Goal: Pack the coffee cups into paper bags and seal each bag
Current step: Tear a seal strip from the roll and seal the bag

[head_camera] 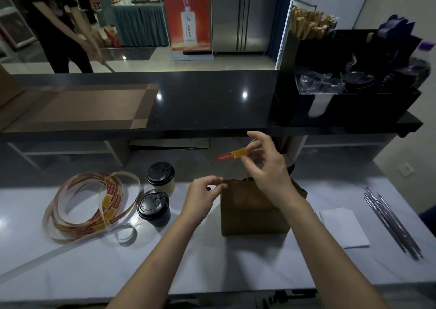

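Observation:
A brown paper bag stands upright on the white counter. My left hand pinches the bag's top left edge. Above the bag, my right hand pinches a red and yellow sticker by its right end. A cream coffee cup with a black lid stands left of the bag. In front of it stands a black coffee cup with a black lid. What is inside the bag is hidden.
A loose coil of sticker strip lies at the left. White napkins and wrapped straws lie at the right. A raised black counter with a black organiser runs behind. A person stands beyond it at far left.

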{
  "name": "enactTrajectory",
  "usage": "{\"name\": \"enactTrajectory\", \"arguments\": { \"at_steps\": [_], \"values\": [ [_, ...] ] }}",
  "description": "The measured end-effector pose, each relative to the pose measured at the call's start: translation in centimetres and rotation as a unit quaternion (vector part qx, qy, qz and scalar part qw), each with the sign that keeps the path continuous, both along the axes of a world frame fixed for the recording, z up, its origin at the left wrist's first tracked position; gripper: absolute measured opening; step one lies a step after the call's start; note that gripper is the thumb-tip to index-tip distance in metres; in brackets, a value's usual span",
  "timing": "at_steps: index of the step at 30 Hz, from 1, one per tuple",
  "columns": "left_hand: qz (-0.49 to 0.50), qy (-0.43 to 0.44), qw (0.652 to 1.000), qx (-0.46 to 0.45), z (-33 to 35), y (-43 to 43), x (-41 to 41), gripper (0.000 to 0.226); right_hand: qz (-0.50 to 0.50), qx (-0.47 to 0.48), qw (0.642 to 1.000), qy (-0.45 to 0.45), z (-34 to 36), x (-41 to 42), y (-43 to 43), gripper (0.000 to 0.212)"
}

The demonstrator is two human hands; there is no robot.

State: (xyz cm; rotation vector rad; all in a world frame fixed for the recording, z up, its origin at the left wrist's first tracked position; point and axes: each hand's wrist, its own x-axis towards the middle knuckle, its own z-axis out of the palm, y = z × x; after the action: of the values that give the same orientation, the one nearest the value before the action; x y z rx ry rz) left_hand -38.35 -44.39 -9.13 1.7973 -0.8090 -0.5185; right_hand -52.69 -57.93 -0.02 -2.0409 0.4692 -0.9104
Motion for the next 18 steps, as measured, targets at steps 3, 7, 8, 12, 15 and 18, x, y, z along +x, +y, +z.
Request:
{"name": "enactTrajectory", "arguments": {
  "at_steps": [3, 7, 8, 12, 15, 18],
  "values": [
    [-0.005, 0.007, 1.000, -0.002, -0.1, 0.0, 0.0, 0.018, 0.014, -0.007, 1.000, 0.014, 0.9, -0.5, -0.1, 0.060],
    [-0.016, 0.015, 1.000, -0.016, 0.0, 0.0, -0.2, 0.015, 0.057, -0.039, 0.994, 0.085, 1.3, -1.0, -0.6, 0.065],
    [-0.019, 0.021, 0.999, -0.020, 0.0, 0.0, -0.2, 0.016, 0.073, -0.051, 0.990, 0.113, 1.3, -1.1, -0.6, 0.065],
    [-0.026, 0.036, 0.999, -0.033, 0.0, -0.1, -0.1, 0.017, 0.123, -0.087, 0.971, 0.184, 0.9, -0.9, -0.4, 0.067],
    [-0.027, 0.040, 0.998, -0.037, 0.1, -0.1, 0.0, 0.023, 0.115, -0.124, 0.960, 0.221, 0.5, -0.5, 0.0, 0.070],
    [-0.036, 0.037, 0.998, -0.045, 0.3, -0.1, -0.2, 0.034, 0.106, -0.137, 0.958, 0.227, 0.3, -0.3, 0.2, 0.072]
  ]
}}
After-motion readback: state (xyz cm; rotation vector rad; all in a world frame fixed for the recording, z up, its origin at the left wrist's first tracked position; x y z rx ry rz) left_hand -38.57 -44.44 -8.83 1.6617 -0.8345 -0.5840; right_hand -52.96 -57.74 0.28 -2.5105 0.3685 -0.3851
